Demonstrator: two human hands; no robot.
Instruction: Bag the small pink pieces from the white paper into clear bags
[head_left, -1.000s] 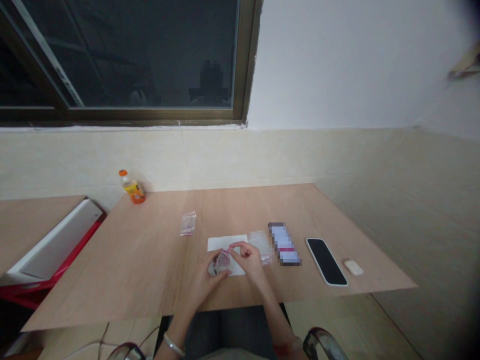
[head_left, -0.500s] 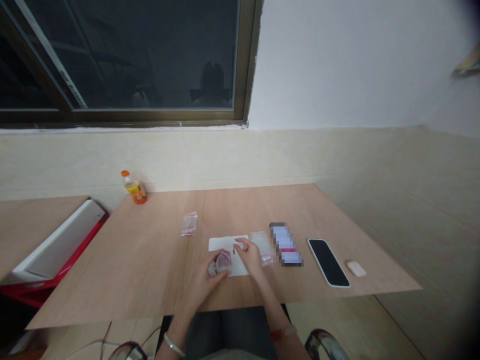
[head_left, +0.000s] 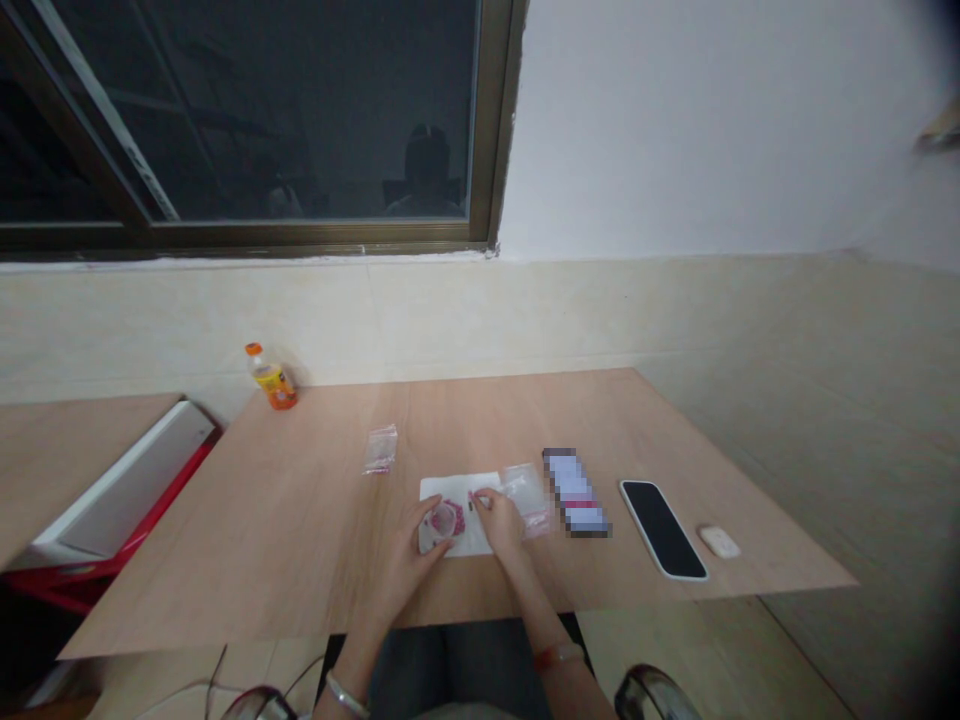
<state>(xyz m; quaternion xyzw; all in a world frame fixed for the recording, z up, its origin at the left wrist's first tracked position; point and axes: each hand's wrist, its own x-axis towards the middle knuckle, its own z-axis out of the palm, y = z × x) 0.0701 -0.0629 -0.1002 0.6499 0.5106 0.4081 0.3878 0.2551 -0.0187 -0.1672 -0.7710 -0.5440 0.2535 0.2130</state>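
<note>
My left hand [head_left: 412,550] holds a small round pink and clear object [head_left: 442,520] down on a white sheet of paper [head_left: 461,490] near the table's front edge. My right hand [head_left: 501,525] rests on the paper just to its right, thumb and forefinger pinched at a tiny dark piece [head_left: 471,504]; I cannot tell whether they grip it. A clear plastic bag [head_left: 525,488] lies right beside my right hand.
Another small clear bag [head_left: 379,449] lies further back on the wooden table [head_left: 300,520]. To the right are a blurred card [head_left: 576,492], a black phone [head_left: 663,528] and a small white case [head_left: 719,542]. An orange-capped bottle [head_left: 271,378] stands at the back left; a white and red box [head_left: 112,490] sits left.
My right hand has come down from a raised pinch above the paper to rest on it. The round pink object in my left hand now lies flatter on the sheet.
</note>
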